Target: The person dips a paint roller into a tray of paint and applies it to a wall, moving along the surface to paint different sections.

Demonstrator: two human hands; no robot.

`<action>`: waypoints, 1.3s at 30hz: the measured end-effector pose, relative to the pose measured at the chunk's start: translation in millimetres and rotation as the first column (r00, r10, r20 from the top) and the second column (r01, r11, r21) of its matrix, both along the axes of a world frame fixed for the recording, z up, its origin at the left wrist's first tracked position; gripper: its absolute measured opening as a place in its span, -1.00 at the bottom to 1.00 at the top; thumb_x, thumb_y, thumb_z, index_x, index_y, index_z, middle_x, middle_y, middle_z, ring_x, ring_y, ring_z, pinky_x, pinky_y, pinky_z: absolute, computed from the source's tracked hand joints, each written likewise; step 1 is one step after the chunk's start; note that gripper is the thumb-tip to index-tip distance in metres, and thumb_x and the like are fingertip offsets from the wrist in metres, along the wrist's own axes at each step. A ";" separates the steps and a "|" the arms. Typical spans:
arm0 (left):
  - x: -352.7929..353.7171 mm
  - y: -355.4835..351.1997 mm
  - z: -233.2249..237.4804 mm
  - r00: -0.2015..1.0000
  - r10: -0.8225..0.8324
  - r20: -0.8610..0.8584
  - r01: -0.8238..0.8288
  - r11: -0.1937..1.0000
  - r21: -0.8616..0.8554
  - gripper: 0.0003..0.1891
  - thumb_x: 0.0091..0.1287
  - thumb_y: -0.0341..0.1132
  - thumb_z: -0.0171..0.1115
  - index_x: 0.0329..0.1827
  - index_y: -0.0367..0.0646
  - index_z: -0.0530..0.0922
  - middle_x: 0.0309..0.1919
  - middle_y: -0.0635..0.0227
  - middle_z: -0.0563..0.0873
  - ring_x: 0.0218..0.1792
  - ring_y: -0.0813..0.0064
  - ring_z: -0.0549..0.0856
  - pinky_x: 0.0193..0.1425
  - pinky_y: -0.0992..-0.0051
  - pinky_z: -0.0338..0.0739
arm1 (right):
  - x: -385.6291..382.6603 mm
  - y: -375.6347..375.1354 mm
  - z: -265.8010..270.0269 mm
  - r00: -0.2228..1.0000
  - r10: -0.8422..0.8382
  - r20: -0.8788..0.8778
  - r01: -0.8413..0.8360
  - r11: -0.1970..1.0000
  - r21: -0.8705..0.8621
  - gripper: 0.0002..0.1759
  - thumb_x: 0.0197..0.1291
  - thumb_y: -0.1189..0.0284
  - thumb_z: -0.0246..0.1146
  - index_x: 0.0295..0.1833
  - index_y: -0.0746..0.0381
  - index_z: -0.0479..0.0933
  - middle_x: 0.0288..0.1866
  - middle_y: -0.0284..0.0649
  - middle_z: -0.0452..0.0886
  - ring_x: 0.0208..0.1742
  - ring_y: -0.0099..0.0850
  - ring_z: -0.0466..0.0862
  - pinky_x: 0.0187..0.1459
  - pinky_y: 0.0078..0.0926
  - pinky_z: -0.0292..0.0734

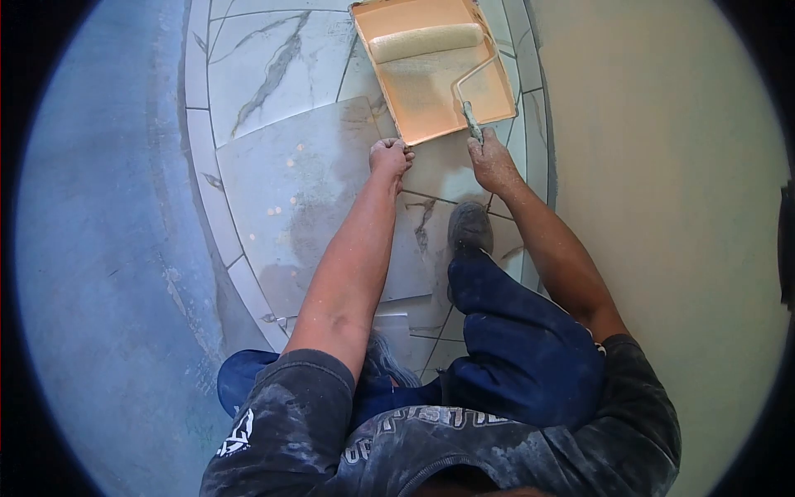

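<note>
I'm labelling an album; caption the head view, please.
Crouched on marbled tiles, a person grips a roller in the right hand, left hand at the orange tray.

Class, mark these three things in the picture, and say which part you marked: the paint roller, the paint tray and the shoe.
Paint roller point(426, 41): head view, on its pale cover.
Paint tray point(422, 109): head view, on its bare inside.
Shoe point(470, 224): head view, on its upper.

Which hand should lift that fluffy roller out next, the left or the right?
Probably the right hand: its fingers are already around the handle of the roller. The left hand is at the near-left corner of the tray, farther from that handle.
</note>
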State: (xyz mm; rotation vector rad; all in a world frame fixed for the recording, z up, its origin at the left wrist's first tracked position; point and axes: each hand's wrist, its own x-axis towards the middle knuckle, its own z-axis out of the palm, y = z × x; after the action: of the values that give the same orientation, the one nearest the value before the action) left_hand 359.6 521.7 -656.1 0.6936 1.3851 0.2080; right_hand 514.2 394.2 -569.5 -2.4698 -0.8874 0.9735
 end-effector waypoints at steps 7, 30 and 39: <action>1.8 -0.2 5.0 0.999 0.028 -0.027 -0.028 1.000 0.012 -0.86 0.42 -0.36 0.18 -0.10 -0.24 0.49 -0.37 0.29 0.65 -0.48 0.52 0.67 -0.51 0.58 0.55 | -1.4 -30.9 17.8 1.000 0.014 -0.012 -0.014 1.000 0.002 -0.56 0.43 0.19 -0.02 0.08 0.40 0.30 -0.23 0.38 0.58 -0.09 0.33 0.59 -0.02 0.13 0.44; -51.7 1.9 36.1 0.995 -0.066 0.076 0.071 0.995 -0.064 -0.73 0.47 -0.33 0.10 0.18 -0.08 0.39 -0.07 0.30 0.61 -0.17 0.45 0.65 -0.17 0.45 0.59 | -26.4 -54.1 20.8 0.996 -0.067 -0.054 0.060 0.991 -0.119 -0.58 0.40 0.20 -0.02 0.09 0.37 0.29 -0.19 0.39 0.59 -0.06 0.32 0.60 0.03 0.15 0.45; -106.2 -23.0 82.1 0.991 -0.058 0.123 0.063 0.997 -0.037 -0.74 0.47 -0.27 0.12 0.14 -0.10 0.44 -0.13 0.39 0.64 -0.25 0.59 0.62 -0.20 0.57 0.53 | -20.0 1.3 -29.6 0.989 -0.108 0.098 0.109 0.994 -0.002 -0.57 0.35 0.20 0.01 0.00 0.42 0.34 -0.23 0.35 0.60 -0.11 0.30 0.61 0.00 0.18 0.45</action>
State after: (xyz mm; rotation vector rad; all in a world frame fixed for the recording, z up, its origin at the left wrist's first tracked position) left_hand 253.4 498.7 -574.0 0.6767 1.2465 0.1708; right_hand 494.3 395.5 -599.2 -2.5616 -0.7705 0.8275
